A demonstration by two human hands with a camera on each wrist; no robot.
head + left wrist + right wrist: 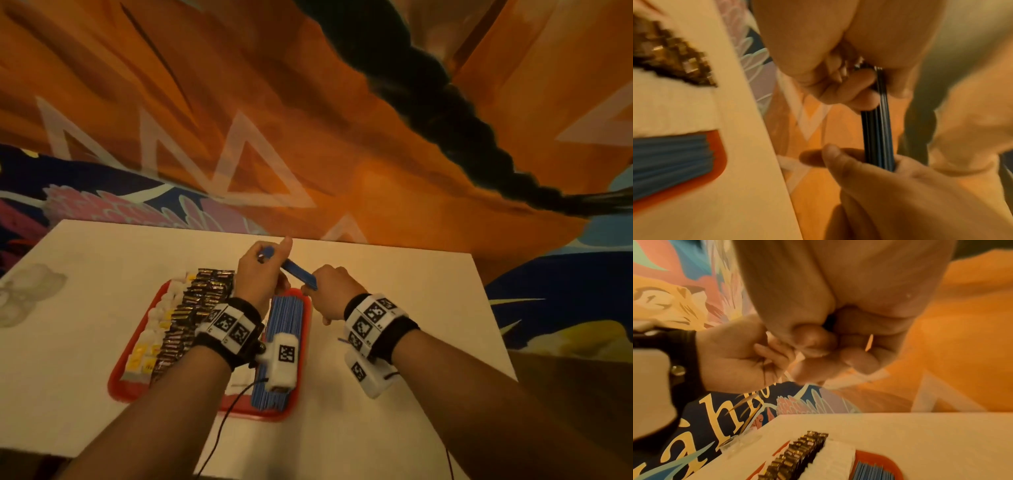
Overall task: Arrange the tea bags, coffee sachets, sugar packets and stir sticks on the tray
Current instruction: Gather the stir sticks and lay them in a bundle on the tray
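Above the white table, our left hand and right hand each pinch one end of a blue sachet bundle; the red tray lies beneath them.

The tray looks like smooth red plastic with a slight sheen. The table is matt white, faintly grainy. The coffee sachets are glossy dark foil with gold glints. The tea bags look like matt white paper with yellow tags. The blue sticks seem smooth, thin plastic, and those of the bundle held in both hands have shiny edges. The wristbands are black cloth carrying matt white plastic blocks with printed black markers. The carpet looks soft and matt.
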